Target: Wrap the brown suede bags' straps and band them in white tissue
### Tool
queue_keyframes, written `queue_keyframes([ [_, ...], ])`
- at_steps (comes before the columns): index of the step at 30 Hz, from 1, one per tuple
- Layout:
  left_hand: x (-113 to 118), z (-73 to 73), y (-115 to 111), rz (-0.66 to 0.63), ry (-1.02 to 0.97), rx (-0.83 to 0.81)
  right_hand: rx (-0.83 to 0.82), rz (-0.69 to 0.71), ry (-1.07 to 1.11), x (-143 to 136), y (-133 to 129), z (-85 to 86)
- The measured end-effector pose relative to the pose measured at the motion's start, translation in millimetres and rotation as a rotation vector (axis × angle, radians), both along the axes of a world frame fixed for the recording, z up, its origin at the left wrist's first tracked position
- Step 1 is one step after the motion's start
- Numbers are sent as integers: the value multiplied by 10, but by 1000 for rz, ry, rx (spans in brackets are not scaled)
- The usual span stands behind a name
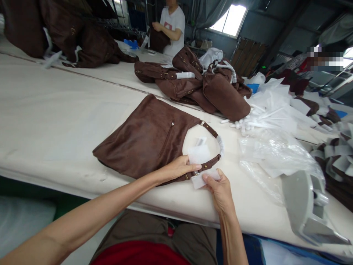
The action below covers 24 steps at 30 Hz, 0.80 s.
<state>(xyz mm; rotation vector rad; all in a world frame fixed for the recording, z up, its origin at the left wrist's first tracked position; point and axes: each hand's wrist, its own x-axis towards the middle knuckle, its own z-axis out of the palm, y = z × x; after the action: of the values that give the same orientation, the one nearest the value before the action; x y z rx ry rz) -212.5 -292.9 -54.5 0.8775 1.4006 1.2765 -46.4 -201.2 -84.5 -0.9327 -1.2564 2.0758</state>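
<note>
Across the near part of a pale tabletop (68, 110), as seen by the head camera, a brown handbag (143, 136) lies flat, its slanted zipper (167, 138) facing up and its strap (211, 129) looping out to the right. At the strap's near end, beside the handbag's lower right side, the worker's right hand (220, 187) pinches a small white sheet (205, 178) between thumb and fingers. The left hand (180, 167) reaches over the handbag's near edge, thumb stretched along the strap's near end by the metal fitting; whether its fingers close beneath cannot be told. A second white piece (199, 154) lies against its fingertips, inside the strap's loop. White wrapping (220, 145) covers the strap's outer bend. Beyond the handbag sits a heap of brown bags (190, 81), with more dark bags (91, 44) to its far left. Right of the handbag spread white sheets (275, 103), clear plastic (275, 158) and a grey tape dispenser (300, 206). Farther off, a person in a white shirt (173, 29) holds a dark item (159, 39).
</note>
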Motion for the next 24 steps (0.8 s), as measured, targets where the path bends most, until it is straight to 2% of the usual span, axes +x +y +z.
queue_keyframes([
  [5, 2, 12, -47, -124, -31, 31, 21, 18, -7, 29, -41, 43],
  [8, 8, -43, -22, -91, 12, 23, 66, 50, 9, 141, -85, 32],
  [12, 8, -63, 5, -55, -14, 60, 144, 44, 83, 354, -116, -65],
  [14, 9, -45, -2, -52, -32, 51, 295, 9, 61, 417, -76, -126],
  [17, 13, -27, -24, -30, -51, 41, 689, 63, -69, 408, 70, -154],
  [21, 17, -49, -44, -30, -59, 63, 1186, 146, -130, 253, 291, -7],
  [23, 18, -68, -49, -33, -30, 49, 1274, 162, -128, 152, 353, 95],
  [24, 19, -77, -52, -31, -5, 37, 1265, 185, -131, 101, 368, 135],
])
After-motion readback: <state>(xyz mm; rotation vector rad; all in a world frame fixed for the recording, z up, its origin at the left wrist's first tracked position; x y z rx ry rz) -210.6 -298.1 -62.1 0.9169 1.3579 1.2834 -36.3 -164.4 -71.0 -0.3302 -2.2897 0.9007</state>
